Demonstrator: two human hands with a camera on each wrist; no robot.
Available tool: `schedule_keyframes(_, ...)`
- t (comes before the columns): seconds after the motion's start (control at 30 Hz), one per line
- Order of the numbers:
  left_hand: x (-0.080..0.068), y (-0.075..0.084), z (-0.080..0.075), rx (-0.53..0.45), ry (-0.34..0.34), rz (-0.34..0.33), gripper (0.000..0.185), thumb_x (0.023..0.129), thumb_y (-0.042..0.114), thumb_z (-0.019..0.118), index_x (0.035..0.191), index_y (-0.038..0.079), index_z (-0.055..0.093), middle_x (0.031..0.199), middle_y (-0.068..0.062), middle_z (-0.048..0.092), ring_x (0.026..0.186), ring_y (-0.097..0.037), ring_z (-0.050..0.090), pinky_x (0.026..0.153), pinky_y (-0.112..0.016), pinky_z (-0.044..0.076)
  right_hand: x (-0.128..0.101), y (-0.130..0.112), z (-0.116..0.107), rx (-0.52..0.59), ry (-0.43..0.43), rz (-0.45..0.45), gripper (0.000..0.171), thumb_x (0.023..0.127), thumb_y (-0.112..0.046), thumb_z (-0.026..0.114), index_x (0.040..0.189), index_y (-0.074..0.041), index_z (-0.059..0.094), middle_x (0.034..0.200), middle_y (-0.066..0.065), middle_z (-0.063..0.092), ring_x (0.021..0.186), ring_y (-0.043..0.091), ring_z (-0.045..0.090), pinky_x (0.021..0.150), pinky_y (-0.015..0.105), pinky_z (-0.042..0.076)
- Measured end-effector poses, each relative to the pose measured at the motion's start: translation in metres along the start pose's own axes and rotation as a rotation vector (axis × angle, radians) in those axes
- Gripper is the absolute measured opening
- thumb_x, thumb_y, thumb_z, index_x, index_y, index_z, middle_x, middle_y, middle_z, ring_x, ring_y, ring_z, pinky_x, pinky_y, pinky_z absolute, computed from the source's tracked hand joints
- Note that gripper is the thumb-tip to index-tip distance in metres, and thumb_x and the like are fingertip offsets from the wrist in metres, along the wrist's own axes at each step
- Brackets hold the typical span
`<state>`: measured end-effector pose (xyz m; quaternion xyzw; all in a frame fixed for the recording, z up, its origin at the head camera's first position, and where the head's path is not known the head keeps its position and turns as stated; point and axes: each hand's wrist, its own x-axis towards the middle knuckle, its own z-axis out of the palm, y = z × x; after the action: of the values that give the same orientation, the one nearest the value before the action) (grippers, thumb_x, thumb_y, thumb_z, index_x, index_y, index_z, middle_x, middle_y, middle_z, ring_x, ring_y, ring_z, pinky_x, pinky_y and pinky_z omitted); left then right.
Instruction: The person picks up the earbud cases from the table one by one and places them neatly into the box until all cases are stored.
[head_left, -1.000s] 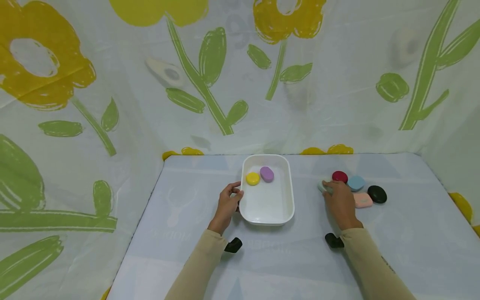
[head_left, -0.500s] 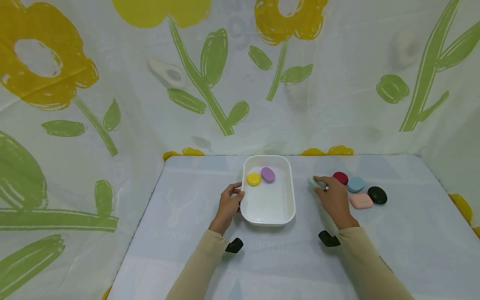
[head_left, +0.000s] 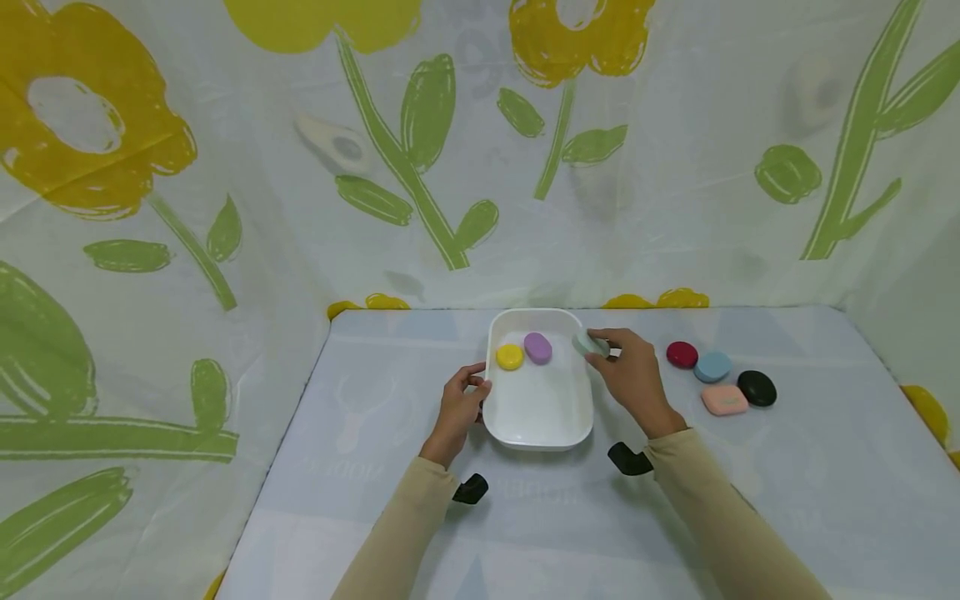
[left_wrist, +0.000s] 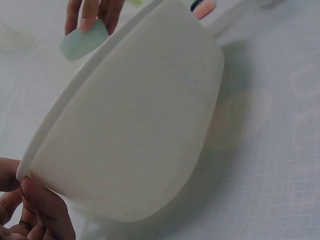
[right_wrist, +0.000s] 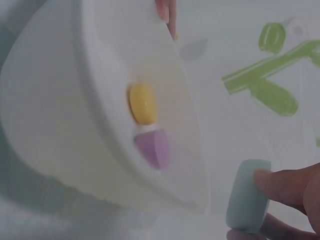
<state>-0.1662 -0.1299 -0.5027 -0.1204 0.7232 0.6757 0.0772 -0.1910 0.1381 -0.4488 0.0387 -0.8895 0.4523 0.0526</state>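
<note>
From the head view, our right hand [head_left: 633, 379] pinched a pale green soap [head_left: 588, 342] just over the far right rim of the white tub [head_left: 579, 408], which lay to its left; our left hand [head_left: 459, 406] gripped the near left rim. Left wrist: fingers [left_wrist: 42, 212] curled round that rim. Right wrist: soap upright between fingertips [right_wrist: 280, 185]; we read no writing.

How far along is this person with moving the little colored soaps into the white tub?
Done: the yellow soap and the purple soap lie in the white tub. In hand: the right hand pinches the pale green soap at the tub's right rim, while the left hand holds the left rim. Left on the table: red soap, blue soap, pink soap, black soap.
</note>
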Motion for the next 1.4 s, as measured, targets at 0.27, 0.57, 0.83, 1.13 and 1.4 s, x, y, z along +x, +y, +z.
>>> schedule_keyframes(0.27, 0.002, 0.000, 0.000, 0.006, 0.000, -0.002, 0.039, 0.108, 0.011, 0.060, 0.147, 0.008, 0.059, 0.114, -0.012, 0.056, 0.067, -0.018, 0.052, 0.054, -0.026, 0.049, 0.010, -0.023, 0.019, 0.010, -0.060, -0.022, 0.044, 0.095, 0.003, 0.077, 0.137, 0.005, 0.067, 0.138, 0.026, 0.063, 0.123, 0.042, 0.062, 0.100, 0.051, 0.058)
schedule_keyframes(0.57, 0.002, -0.002, 0.000, 0.000, -0.014, 0.004, 0.040, 0.109, 0.011, 0.059, 0.148, 0.006, 0.057, 0.114, -0.012, 0.055, 0.067, -0.018, 0.051, 0.055, -0.027, 0.048, 0.016, -0.033, 0.037, -0.030, -0.120, -0.073, 0.039, 0.093, 0.001, 0.079, 0.131, 0.003, 0.071, 0.131, 0.021, 0.069, 0.112, 0.038, 0.064, 0.093, 0.048, 0.060)
schedule_keyframes(0.83, 0.002, -0.003, 0.000, -0.001, -0.025, 0.014, 0.040, 0.109, 0.011, 0.059, 0.149, 0.006, 0.056, 0.115, -0.013, 0.056, 0.068, -0.019, 0.052, 0.055, -0.027, 0.048, 0.023, -0.038, 0.047, -0.072, -0.213, -0.055, 0.040, 0.095, -0.004, 0.079, 0.133, 0.002, 0.070, 0.133, 0.019, 0.069, 0.109, 0.035, 0.065, 0.091, 0.046, 0.058)
schedule_keyframes(1.13, 0.001, -0.003, 0.001, -0.003, -0.019, 0.006, 0.039, 0.109, 0.010, 0.059, 0.148, 0.005, 0.057, 0.114, -0.012, 0.056, 0.066, -0.017, 0.052, 0.052, -0.025, 0.048, 0.026, -0.037, 0.060, -0.130, -0.349, -0.086, 0.038, 0.092, -0.001, 0.080, 0.129, 0.004, 0.071, 0.129, 0.020, 0.071, 0.116, 0.036, 0.068, 0.104, 0.050, 0.055)
schedule_keyframes(1.4, 0.001, -0.002, 0.001, -0.024, -0.031, 0.026, 0.039, 0.109, 0.009, 0.059, 0.147, 0.004, 0.057, 0.112, -0.012, 0.055, 0.065, -0.018, 0.052, 0.051, -0.024, 0.047, 0.026, -0.038, 0.070, -0.171, -0.419, -0.076, 0.034, 0.091, -0.001, 0.081, 0.124, 0.003, 0.073, 0.122, 0.018, 0.072, 0.113, 0.033, 0.068, 0.099, 0.048, 0.057)
